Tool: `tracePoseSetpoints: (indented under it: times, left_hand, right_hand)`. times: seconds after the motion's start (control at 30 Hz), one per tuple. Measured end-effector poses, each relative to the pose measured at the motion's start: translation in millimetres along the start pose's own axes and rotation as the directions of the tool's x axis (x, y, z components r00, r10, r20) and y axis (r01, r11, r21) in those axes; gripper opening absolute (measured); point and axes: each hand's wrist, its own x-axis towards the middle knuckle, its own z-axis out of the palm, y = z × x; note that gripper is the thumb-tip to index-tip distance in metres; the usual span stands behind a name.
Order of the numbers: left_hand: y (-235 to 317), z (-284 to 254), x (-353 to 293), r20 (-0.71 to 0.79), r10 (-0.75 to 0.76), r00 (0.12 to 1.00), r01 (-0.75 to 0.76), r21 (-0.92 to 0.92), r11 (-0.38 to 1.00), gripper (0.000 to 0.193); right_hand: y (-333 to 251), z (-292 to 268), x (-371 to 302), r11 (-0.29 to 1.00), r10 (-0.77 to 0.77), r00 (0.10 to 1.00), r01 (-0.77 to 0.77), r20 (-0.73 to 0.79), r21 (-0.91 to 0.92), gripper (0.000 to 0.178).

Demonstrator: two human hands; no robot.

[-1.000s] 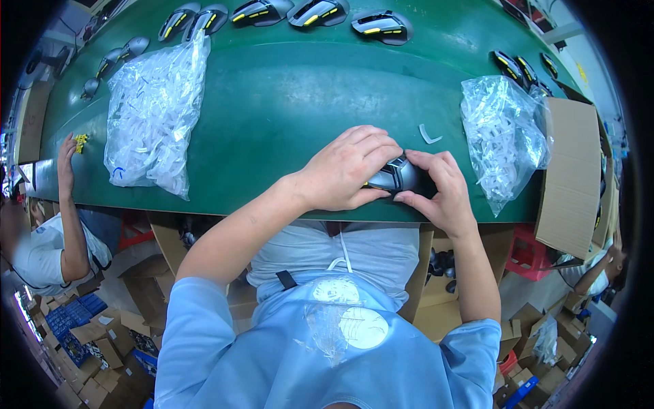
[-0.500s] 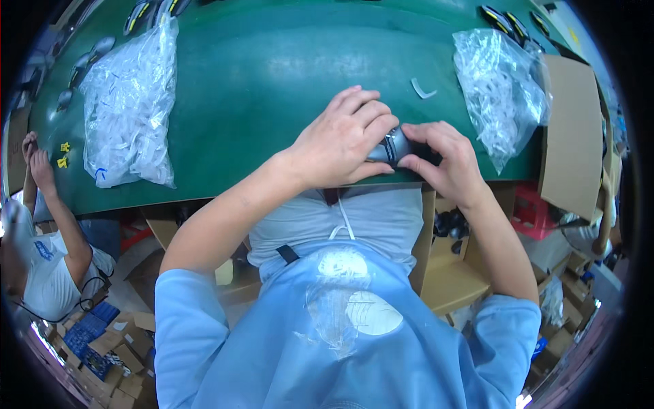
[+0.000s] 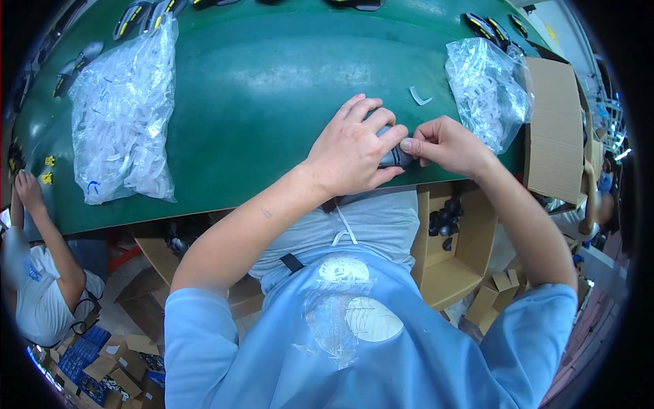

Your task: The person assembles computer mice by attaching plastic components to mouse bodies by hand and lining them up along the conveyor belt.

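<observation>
A small rounded grey-and-black shell-like part (image 3: 391, 159) rests at the near edge of the green table, mostly hidden under my fingers. My left hand (image 3: 354, 146) is wrapped over it from the left, its fingers along the far side and its thumb on the near side. At the part's right end, the thumb and forefinger of my right hand (image 3: 449, 146) are pinched together; whatever lies between them is too small to make out. Beyond my right hand lies a thin curved translucent strip (image 3: 419, 97).
Clear plastic bags of small translucent pieces lie left (image 3: 126, 119) and right (image 3: 485, 95) on the green table (image 3: 272, 129). An open cardboard box (image 3: 557, 126) stands at the right. Black-and-yellow parts (image 3: 133, 19) line the far edge. A co-worker's hand (image 3: 28, 191) shows at the far left.
My right hand's fingers have drawn into a tight pinch at the part's right end, with the elbow swung outward. My left hand stays on the part. The view has shifted slightly.
</observation>
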Motion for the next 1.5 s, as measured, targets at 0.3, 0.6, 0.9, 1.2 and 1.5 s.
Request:
tracePoseSetpoints:
  times: [0.3, 0.6, 0.9, 1.2, 1.5]
  left_hand:
    - [1.1, 1.6, 4.5, -0.056, 0.046, 0.997, -0.046, 0.000, 0.999, 0.055]
    - [-19.6, -34.8, 31.9, -0.127, 0.027, 0.992, -0.031, -0.035, 0.999, 0.064]
    - [-119.6, -18.1, 249.5, -0.133, -0.011, 0.991, 0.079, 0.520, 0.851, 0.069]
    - [-79.9, 106.6, 397.5, 0.085, 0.097, 0.992, -0.122, 0.369, 0.921, 0.084]
    - [-81.7, 59.5, 363.7, 0.332, -0.173, 0.927, 0.055, 0.338, 0.940, 0.068]
  right_hand:
    - [-62.3, -23.3, 14.3, 0.730, -0.097, 0.985, 0.166, 0.141, -0.663, 0.041]
    - [23.2, -11.0, -0.9, 0.930, -0.367, 0.801, 0.316, -0.473, -0.187, 0.019]
    - [50.5, -20.5, 13.7, 0.843, -0.512, 0.644, 0.251, -0.568, -0.475, 0.036]
    - [15.3, -12.3, 45.3, 0.765, -0.597, 0.665, 0.301, -0.450, -0.570, 0.016]
    - [14.5, -16.6, -0.8, 0.711, -0.697, 0.547, 0.608, -0.463, -0.353, 0.033]
